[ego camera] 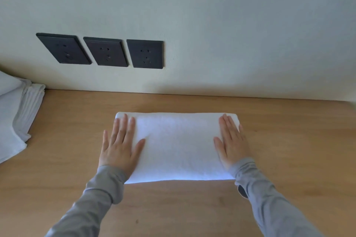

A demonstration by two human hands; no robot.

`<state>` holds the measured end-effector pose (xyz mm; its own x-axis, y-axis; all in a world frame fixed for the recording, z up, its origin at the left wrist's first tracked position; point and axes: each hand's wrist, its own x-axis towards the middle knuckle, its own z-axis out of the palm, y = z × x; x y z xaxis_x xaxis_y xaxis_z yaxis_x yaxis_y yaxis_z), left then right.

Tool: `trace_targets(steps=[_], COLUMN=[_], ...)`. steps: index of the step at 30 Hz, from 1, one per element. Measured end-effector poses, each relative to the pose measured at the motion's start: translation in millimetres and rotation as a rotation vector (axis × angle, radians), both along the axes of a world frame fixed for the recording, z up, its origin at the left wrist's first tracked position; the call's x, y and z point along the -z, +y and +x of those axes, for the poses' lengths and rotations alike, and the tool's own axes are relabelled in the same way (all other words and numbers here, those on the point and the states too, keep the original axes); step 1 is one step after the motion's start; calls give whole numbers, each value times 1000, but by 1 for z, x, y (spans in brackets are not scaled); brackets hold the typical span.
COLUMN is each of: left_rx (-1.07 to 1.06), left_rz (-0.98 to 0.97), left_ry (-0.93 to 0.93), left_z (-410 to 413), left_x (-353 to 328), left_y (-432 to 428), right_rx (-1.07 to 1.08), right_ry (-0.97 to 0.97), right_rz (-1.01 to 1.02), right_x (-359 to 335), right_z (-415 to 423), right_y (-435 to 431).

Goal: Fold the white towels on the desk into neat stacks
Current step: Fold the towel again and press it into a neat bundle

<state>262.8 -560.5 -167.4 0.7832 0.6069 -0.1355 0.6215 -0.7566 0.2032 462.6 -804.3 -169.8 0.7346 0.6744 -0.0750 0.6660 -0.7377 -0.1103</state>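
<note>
A white towel point(178, 146), folded into a wide rectangle, lies flat in the middle of the wooden desk point(289, 140). My left hand point(120, 144) rests flat on its left end with fingers straight and spread, partly over the towel's edge. My right hand point(232, 142) lies flat on its right end, fingers straight and together. Grey sleeves cover both forearms. More white towels point(15, 113) sit piled at the desk's far left, partly cut off by the frame.
A pale wall point(231, 44) rises right behind the desk. Three dark socket plates point(105, 52) are mounted on it at the left, above the desktop. Bare wood shows to the right of the folded towel and in front of it.
</note>
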Motion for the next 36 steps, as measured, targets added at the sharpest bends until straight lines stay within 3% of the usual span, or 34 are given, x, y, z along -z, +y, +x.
trace_targets(steps=[5,7,11,25,31,36], left_rx=[-5,89,321,350,101,47], left_rz=[125,180,166,149,46,-5], left_ry=[0,-45,-86,-8,16,-6], left_z=[3,12,40,43,-30,-30], left_x=[-19,-32,-31,-11,-16,-18], left_y=[-10,-35,-96,-97,-28,-22], right_rx=[40,64,-96,-177,-43,15], right_ry=[-29,-34,-59,-64,-46,-10], right_rz=[-109,-114,111,29,38,-8], right_x=[-8,-18,-34,-11,-13,-6], right_z=[0,-8,-51,-63,-42,-43], right_y=[2,10,42,36,-26,-20])
